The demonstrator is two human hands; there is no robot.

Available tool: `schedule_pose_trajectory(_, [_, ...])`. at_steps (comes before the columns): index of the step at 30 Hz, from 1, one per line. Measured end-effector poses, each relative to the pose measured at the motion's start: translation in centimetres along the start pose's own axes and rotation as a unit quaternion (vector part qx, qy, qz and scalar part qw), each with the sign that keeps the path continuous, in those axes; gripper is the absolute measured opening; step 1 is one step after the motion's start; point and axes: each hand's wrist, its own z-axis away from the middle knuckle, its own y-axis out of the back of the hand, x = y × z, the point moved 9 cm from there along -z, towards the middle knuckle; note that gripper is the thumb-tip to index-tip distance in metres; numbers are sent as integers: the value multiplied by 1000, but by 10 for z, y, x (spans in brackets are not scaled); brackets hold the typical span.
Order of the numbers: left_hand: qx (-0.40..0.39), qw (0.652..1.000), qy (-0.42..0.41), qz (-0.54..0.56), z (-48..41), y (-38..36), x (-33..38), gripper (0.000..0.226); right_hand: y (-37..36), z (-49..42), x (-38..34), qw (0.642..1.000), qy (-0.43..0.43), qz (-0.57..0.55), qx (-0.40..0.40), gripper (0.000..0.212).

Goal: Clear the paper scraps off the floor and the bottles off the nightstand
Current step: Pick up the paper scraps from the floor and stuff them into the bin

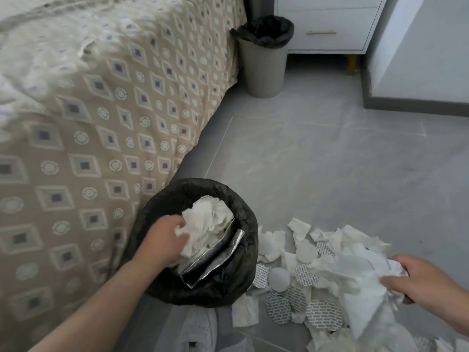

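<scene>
The floor job is partway done, by my judgement. The left hand (166, 233) reaches into the black-lined bin (243, 217) that stands on the floor (317, 161) against the edge of the bed (101, 110). Its fingers are curled round a wad of crumpled paper (208, 224) above a foil packet (215, 260) inside. The right hand (416, 278), near the right edge of the view, grips a bunch of the paper scraps (299, 275). Many more, tissue bits and round printed seals, lie spread on the floor just beside the bin. The nightstand (327, 24) stands well apart in the far corner, beside a second bin (264, 67). Its top is out of view, so whether the bottles are cleared cannot be told.
</scene>
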Motion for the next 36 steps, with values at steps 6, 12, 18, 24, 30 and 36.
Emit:
schedule_pose_trajectory(6, [-98,993,-52,-51,7,-18,10,62,12,31,-53,998,49,29,-13,13])
schedule_pose_trajectory(12, [85,992,-85,28,43,67,4,83,8,79,-152,992,124,-37,5,11])
schedule_pose_trajectory(18, [55,994,-53,74,60,37,-47,79,-49,108,-252,976,184,-117,-23,14])
schedule_pose_trajectory(24, [92,978,-77,169,64,30,-66,81,-136,83,-310,969,195,-138,-67,13])
schedule_pose_trajectory(30, [109,962,-96,232,63,29,-68,74,-215,38,-316,983,166,-42,-67,14])
schedule_pose_trajectory(36, [109,959,-115,233,62,25,-66,72,-253,16,-303,982,142,105,-73,16])
